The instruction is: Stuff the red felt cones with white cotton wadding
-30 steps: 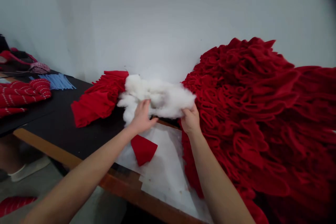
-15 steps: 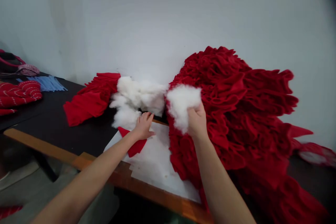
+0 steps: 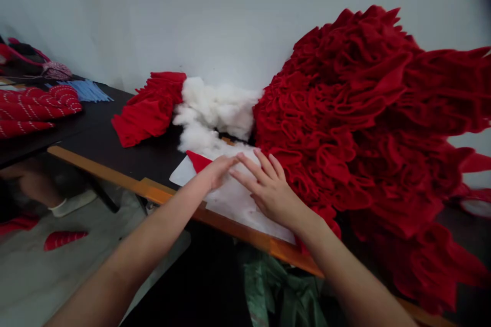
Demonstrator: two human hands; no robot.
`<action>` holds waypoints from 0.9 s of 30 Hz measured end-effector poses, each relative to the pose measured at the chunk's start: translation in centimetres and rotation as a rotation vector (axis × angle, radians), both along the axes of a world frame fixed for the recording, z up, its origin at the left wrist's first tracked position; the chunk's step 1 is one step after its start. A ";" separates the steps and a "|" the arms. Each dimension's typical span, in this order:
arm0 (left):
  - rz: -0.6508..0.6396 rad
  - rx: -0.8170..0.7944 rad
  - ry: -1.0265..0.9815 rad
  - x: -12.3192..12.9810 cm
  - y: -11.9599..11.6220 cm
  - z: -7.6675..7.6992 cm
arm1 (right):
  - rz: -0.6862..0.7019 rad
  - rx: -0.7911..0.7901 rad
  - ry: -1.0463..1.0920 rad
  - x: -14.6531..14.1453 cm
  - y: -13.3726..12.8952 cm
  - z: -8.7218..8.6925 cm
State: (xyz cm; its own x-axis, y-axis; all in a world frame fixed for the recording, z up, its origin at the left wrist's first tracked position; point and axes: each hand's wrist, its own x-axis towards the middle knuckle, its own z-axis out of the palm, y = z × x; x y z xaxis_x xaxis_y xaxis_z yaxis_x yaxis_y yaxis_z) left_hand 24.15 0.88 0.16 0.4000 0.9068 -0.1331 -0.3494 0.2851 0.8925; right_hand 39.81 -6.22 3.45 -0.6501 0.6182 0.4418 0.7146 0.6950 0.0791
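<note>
Hands open, fingers spread: my left hand [image 3: 218, 173] and right hand [image 3: 270, 189] lie flat on a white sheet [image 3: 233, 204] at the worktop [image 3: 153, 163] edge, beside a red felt corner [image 3: 196, 161] and loose fibrefill [image 3: 215, 107]. Smoothing seems the step; drawing the fibrefill onto the sheet looks next.

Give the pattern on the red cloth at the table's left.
The red cloth has white dashed stripes; head view.

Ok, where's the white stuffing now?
In the head view, the white stuffing sits on the black tabletop, between the folded red fabric at left and the big red ruffled pile at right, just beyond the left hand.
</note>
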 end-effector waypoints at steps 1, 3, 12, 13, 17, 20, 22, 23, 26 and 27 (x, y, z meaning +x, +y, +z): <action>-0.071 -0.033 0.018 -0.2 -0.1 0.2 | 0.045 0.004 -0.074 0.1 -0.1 0.0; -0.244 -0.138 0.001 -0.5 -0.6 0.4 | 0.099 0.008 -0.089 0.5 0.2 -0.3; -0.018 -0.277 -0.370 1.6 -7.1 -2.6 | -0.108 -0.245 0.655 -1.0 -0.8 -2.9; -0.001 -0.300 -0.384 1.9 -7.7 -2.7 | -0.108 -0.286 0.689 -1.5 -1.2 -3.5; -0.003 -0.138 -0.237 1.6 -8.5 -2.9 | -0.125 -0.441 0.849 -1.7 -1.7 -6.6; 0.175 0.364 0.272 0.0 -7.4 -3.2 | -0.201 -0.509 1.088 -0.4 -1.0 -8.1; 0.324 0.694 0.740 -1.1 -5.9 -3.4 | -0.220 -0.607 1.188 0.5 -0.2 -8.3; 0.353 0.804 0.961 -1.6 -5.1 -3.6 | -0.222 -0.667 1.220 0.8 0.1 -8.2; 0.284 0.913 1.413 -2.7 -2.6 -4.0 | -0.217 -0.852 1.286 0.9 0.9 -7.5; 0.251 0.915 1.476 -2.9 -1.9 -4.2 | -0.207 -0.898 1.293 0.7 1.1 -7.2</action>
